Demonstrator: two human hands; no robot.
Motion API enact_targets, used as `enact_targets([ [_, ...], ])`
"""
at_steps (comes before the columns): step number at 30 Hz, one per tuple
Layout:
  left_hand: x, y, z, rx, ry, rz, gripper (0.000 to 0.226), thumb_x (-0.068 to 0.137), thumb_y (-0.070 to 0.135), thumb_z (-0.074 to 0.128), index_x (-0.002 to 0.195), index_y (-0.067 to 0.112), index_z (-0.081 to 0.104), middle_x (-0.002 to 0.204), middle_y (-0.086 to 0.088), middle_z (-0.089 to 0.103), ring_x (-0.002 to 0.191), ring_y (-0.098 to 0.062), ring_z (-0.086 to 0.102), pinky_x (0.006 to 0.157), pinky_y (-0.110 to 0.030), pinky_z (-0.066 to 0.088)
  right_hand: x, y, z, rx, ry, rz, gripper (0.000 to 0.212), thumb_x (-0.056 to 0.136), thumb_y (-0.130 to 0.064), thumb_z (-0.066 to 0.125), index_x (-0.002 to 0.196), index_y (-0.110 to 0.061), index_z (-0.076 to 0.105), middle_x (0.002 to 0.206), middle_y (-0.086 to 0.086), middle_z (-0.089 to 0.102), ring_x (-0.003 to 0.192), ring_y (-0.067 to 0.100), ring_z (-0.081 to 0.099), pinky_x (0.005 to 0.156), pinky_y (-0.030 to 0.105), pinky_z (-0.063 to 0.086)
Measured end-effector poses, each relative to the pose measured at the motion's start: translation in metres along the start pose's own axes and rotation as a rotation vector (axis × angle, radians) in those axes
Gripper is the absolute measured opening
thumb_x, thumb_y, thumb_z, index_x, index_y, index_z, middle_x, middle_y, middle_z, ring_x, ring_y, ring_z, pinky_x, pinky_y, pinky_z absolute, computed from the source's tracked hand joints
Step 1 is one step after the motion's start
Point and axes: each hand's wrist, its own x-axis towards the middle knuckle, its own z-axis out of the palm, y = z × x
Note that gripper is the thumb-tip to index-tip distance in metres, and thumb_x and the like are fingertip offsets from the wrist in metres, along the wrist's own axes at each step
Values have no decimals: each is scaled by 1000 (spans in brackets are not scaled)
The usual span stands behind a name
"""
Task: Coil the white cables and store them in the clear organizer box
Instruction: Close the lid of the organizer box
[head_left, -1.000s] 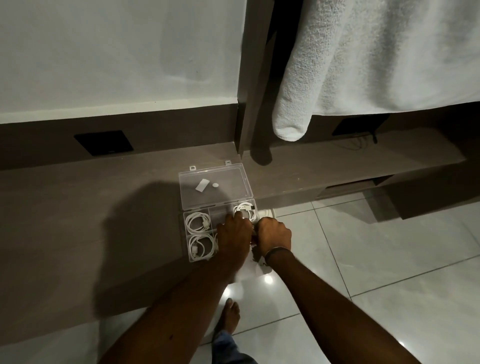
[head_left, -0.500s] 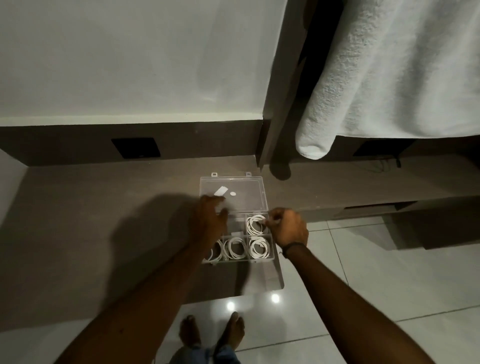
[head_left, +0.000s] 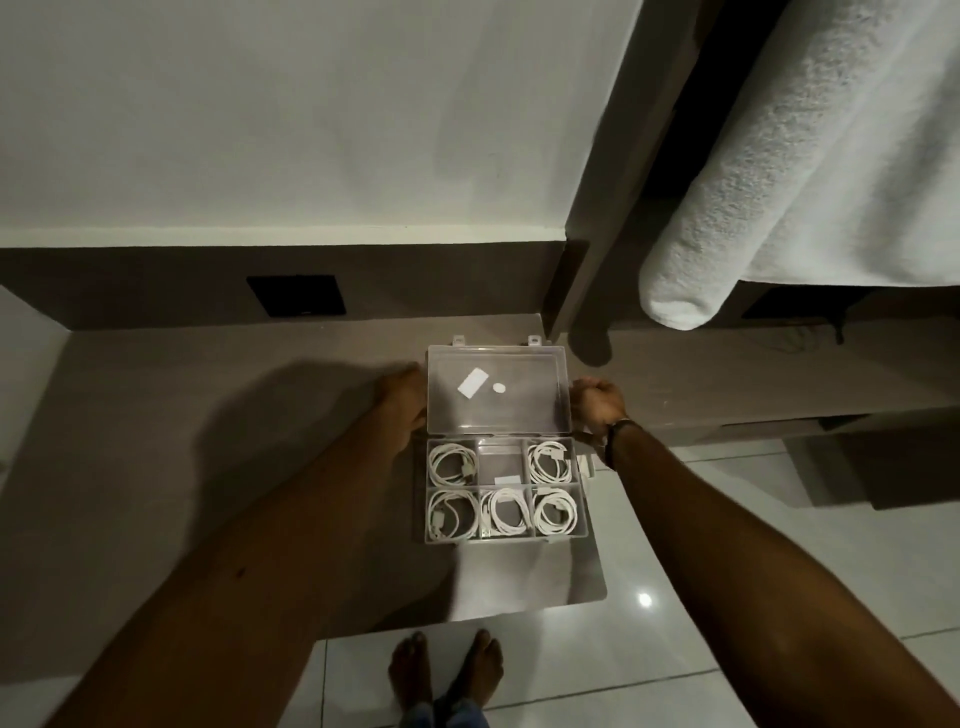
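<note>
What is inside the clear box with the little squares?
The clear organizer box holds five coiled white cables, one per compartment. The top middle compartment has no cable, only something pale I can't make out. Nothing covers the compartments; the lid is open.

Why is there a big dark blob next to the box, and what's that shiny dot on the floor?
In the head view, the dark blob is the shadow that the person's arms cast on the brown shelf, left of the clear organizer box; the shiny dot is a lamp's glare on the glossy floor tiles; the whole picture is dim, and straight edges look bent by the wide lens.
</note>
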Motion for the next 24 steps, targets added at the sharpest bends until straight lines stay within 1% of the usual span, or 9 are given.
enact_targets([
  [2, -5, 2, -5, -25, -22, 28, 51, 102, 48, 33, 127, 12, 59, 125, -9, 64, 113, -27, 60, 90, -38, 47, -16, -5, -6, 101, -71, 41, 34, 109, -43, 42, 125, -19, 59, 109, 11, 70, 89, 26, 65, 67, 39, 52],
  [3, -8, 3, -7, -14, -35, 63, 56, 101, 53, 30, 123, 13, 63, 123, -11, 66, 113, -30, 60, 93, -41, 46, -21, -7, -13, 100, -113, 28, 47, 107, -56, 33, 125, -21, 60, 107, 8, 70, 88, 24, 66, 68, 38, 50],
  [5, -14, 2, -13, 64, -82, 174, 62, 98, 61, 30, 101, 18, 75, 108, -14, 73, 100, -32, 63, 88, -41, 48, -31, -5, -26, 51, -181, -35, 68, 102, -70, 20, 111, -22, 68, 110, 10, 71, 96, 25, 68, 89, 45, 51],
  [7, -23, -4, -19, 224, -143, 314, 62, 94, 63, 37, 70, 24, 79, 80, -2, 78, 83, -28, 65, 79, -37, 49, -42, 0, -40, -54, -223, -115, 80, 99, -75, 13, 101, -21, 72, 111, 10, 72, 105, 28, 67, 104, 50, 46],
  [11, -47, -42, -38, 813, -288, 735, 41, 83, 60, 53, 61, 32, 72, 53, 13, 66, 56, -9, 62, 62, -33, 53, -74, 20, -64, -491, -303, -395, 76, 98, -75, 22, 102, -24, 79, 102, -16, 76, 105, 9, 67, 85, 28, 45],
  [14, -75, -85, -46, 1151, -331, 913, 20, 82, 54, 59, 83, 41, 74, 84, 20, 73, 77, 0, 66, 69, -29, 55, -96, 53, -68, -967, -351, -682, 58, 94, -72, 41, 117, -30, 73, 120, -4, 75, 111, 18, 69, 88, 35, 56],
  [18, -93, -137, -47, 1400, -93, 1050, 31, 87, 43, 63, 114, 29, 71, 131, -1, 65, 114, -24, 62, 96, -38, 51, -116, 98, -59, -1366, -298, -975, 49, 94, -55, 45, 130, -26, 61, 133, 6, 68, 115, 29, 67, 89, 44, 60],
  [22, -104, -162, -46, 1517, -104, 1002, 40, 97, 26, 58, 135, 15, 57, 151, -12, 46, 138, -31, 44, 115, -42, 35, -126, 122, -57, -1458, -266, -983, 38, 97, -33, 54, 131, -17, 59, 142, 7, 60, 121, 29, 64, 87, 40, 58],
  [24, -107, -169, -39, 1595, -49, 1048, 44, 89, 26, 70, 130, 11, 61, 144, -18, 54, 132, -32, 52, 108, -42, 45, -127, 131, -57, -1512, -255, -953, 40, 102, -28, 51, 139, -15, 54, 151, 8, 52, 133, 30, 55, 96, 42, 55],
])
